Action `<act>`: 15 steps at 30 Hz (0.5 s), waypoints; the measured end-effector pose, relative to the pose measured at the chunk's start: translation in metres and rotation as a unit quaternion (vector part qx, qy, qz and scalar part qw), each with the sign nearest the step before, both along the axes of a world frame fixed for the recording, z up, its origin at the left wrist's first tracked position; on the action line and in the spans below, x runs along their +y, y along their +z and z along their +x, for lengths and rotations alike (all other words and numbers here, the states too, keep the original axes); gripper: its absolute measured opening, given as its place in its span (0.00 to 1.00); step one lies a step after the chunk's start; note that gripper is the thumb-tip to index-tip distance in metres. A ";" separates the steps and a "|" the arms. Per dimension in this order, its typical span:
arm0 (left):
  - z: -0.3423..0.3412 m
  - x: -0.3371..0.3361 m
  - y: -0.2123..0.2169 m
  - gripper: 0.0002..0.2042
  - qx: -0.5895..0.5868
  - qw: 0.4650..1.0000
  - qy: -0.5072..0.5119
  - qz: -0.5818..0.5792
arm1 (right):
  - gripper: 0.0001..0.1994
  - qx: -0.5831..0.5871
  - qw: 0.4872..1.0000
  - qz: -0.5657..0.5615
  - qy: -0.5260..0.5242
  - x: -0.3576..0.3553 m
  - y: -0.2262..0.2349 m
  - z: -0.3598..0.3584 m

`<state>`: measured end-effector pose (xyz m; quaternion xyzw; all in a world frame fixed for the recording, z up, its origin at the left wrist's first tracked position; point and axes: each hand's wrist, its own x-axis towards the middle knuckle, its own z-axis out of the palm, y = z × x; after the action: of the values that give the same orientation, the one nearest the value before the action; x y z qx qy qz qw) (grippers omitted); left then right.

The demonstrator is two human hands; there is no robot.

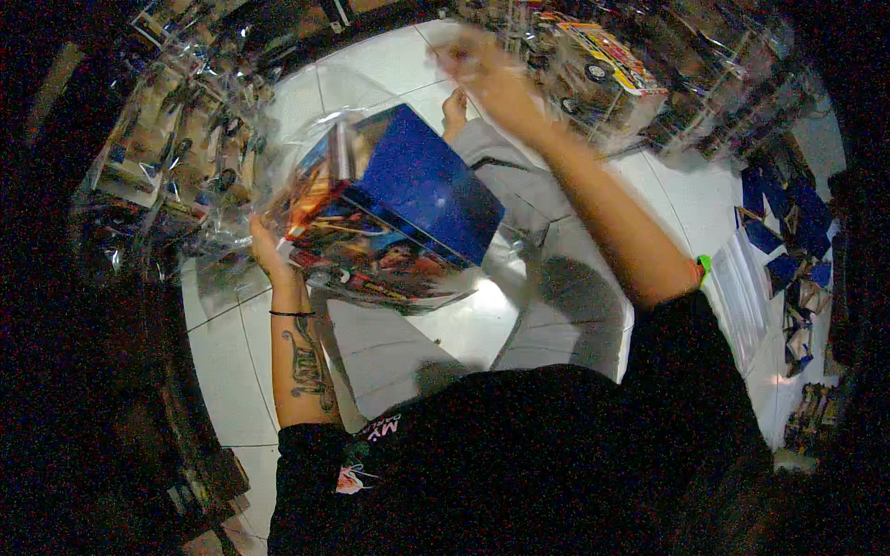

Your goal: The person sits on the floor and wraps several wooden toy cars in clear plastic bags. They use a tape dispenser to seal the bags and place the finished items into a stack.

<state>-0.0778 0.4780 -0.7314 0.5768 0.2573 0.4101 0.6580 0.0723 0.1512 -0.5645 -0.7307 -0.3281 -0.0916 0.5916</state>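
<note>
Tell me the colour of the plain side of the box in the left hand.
Deep blue box side, head view, held by left hand.

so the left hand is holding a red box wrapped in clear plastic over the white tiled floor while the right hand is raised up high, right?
Not quite: the box is blue, not red, though its printed face carries red and orange artwork. The head view shows it. The rest stands: the left hand holds it in clear plastic wrap over the white tiled floor, and the right hand is raised high.

Short-sleeved black T-shirt (519,454) with small chest print, light grey trousers (547,278), thin dark band (292,314) on the tattooed left forearm (304,366), bare feet
</note>
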 end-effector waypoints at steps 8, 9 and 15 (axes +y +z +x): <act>-0.016 0.017 -0.008 0.23 -0.083 0.992 -0.007 -0.092 | 0.23 0.258 0.942 -0.002 -0.217 0.000 -0.271 -0.034; -0.015 0.017 -0.007 0.22 -0.069 0.994 -0.032 -0.083 | 0.27 0.305 0.933 0.099 -0.166 -0.001 -0.272 -0.030; -0.007 0.014 -0.013 0.20 -0.117 0.977 -0.113 -0.137 | 0.31 0.527 0.727 0.427 -0.105 0.007 -0.229 -0.022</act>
<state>-0.0846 0.4920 -0.7444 0.4543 0.1656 0.3586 0.7985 0.0506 0.1584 -0.7939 -0.3614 0.1893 0.1159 0.9056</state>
